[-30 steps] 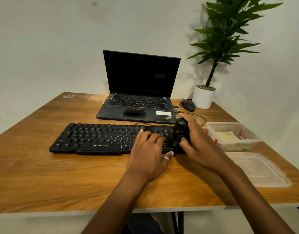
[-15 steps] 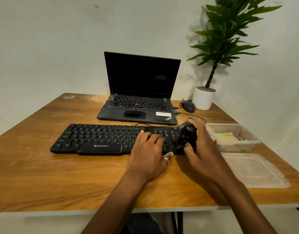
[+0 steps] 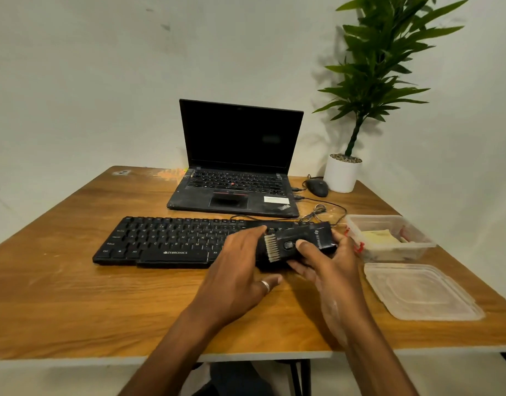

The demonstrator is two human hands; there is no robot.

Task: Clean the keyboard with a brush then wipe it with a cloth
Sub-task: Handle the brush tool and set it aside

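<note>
A black Zebronics keyboard lies across the middle of the wooden table. My left hand rests flat on the keyboard's right part, fingers straight, a ring on one finger. My right hand grips a black brush with a short row of pale bristles at its left end. The brush lies sideways over the keyboard's right end, thumb on top of its body. The keyboard's right end is hidden beneath both hands and the brush. A pale cloth lies in the open box.
An open black laptop stands behind the keyboard. A black mouse and a potted plant sit at the back right. A clear plastic box stands at the right, its lid lying nearer me.
My right hand has turned the brush from upright to lying sideways, bristles now showing, and shifted it slightly right. My left hand stays on the keyboard.
</note>
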